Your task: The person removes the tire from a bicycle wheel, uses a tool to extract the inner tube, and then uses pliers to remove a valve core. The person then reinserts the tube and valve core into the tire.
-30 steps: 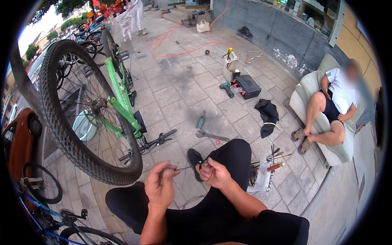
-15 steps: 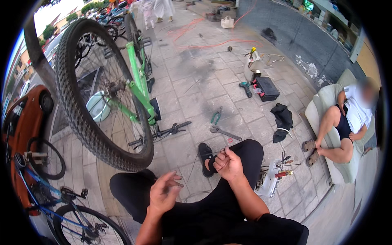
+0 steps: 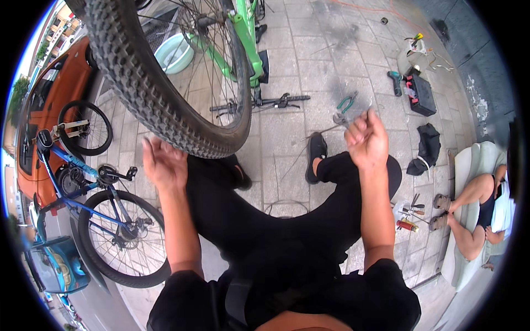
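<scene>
A green bicycle (image 3: 251, 47) stands upside down, its handlebar (image 3: 284, 102) on the paving. Its wheel, with a knobby black tyre (image 3: 143, 94), rises in front of me at the left. Beside the tyre's lower edge is my left hand (image 3: 167, 164), palm up with fingers apart and nothing in it; whether it touches the rubber is unclear. My right hand (image 3: 367, 140) is raised above my right knee, its fingers curled in a pinch. What they hold, if anything, is too small to make out. Beyond it lie green-handled pliers (image 3: 346, 103) and an adjustable wrench (image 3: 339, 119).
A thin dark cable (image 3: 286, 205) loops between my legs. At right lie screwdrivers (image 3: 411, 209), a black cloth (image 3: 424, 149), a drill (image 3: 395, 83) and a black case (image 3: 422, 95). A person sits on a pale sofa (image 3: 458, 220). A blue bicycle (image 3: 102, 176) and orange car (image 3: 52, 121) are left.
My hands have moved apart, the left toward the tyre and the right outward and up. The view has tilted down and turned, and both my feet now show.
</scene>
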{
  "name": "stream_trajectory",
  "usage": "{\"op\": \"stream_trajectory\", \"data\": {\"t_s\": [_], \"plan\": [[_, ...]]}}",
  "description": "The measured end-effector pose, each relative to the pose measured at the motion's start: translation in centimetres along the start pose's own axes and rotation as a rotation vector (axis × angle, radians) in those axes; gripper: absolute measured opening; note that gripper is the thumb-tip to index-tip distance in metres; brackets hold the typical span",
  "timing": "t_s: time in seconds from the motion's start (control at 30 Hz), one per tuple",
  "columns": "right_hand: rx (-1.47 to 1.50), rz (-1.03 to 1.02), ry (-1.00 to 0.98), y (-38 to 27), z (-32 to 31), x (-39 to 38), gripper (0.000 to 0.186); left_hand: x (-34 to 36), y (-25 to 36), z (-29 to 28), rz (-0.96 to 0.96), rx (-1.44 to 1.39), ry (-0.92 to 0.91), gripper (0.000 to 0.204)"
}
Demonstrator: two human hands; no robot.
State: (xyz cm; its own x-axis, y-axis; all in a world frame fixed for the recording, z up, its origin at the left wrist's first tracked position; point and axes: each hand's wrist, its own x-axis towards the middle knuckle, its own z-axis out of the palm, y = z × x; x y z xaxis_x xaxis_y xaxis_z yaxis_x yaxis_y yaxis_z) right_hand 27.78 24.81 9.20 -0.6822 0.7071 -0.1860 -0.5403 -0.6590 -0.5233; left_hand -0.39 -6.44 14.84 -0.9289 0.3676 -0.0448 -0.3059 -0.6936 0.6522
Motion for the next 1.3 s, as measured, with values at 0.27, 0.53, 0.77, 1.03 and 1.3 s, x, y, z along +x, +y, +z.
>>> {"op": "stream_trajectory", "data": {"t_s": [0.27, 0.53, 0.77, 1.03, 1.3], "plan": [[-0.319, -0.038, -0.038, -0.6, 3.2, 7.2, 0.027, 11.9, -3.2, -6.0, -0.445, -0.027, -0.566, 0.043], [-0.509, -0.107, 0.091, 1.5, 0.4, 12.0, 0.030, 13.0, -8.5, -3.8, -0.324, 0.519, -0.208, 0.050], [-0.583, -0.051, 0.019, 1.2, 4.7, 10.7, 0.030, 13.4, -10.9, -1.5, -0.225, 0.591, -0.245, 0.053], [-0.772, -0.039, -0.164, 2.2, 6.2, 10.9, 0.030, 13.4, -12.0, 0.1, -0.210, 0.595, -0.342, 0.070], [-1.027, -0.218, -0.318, 6.3, 8.0, 12.1, 0.026, 14.2, -12.8, -0.6, -0.274, 0.440, -0.581, 0.073]]}}
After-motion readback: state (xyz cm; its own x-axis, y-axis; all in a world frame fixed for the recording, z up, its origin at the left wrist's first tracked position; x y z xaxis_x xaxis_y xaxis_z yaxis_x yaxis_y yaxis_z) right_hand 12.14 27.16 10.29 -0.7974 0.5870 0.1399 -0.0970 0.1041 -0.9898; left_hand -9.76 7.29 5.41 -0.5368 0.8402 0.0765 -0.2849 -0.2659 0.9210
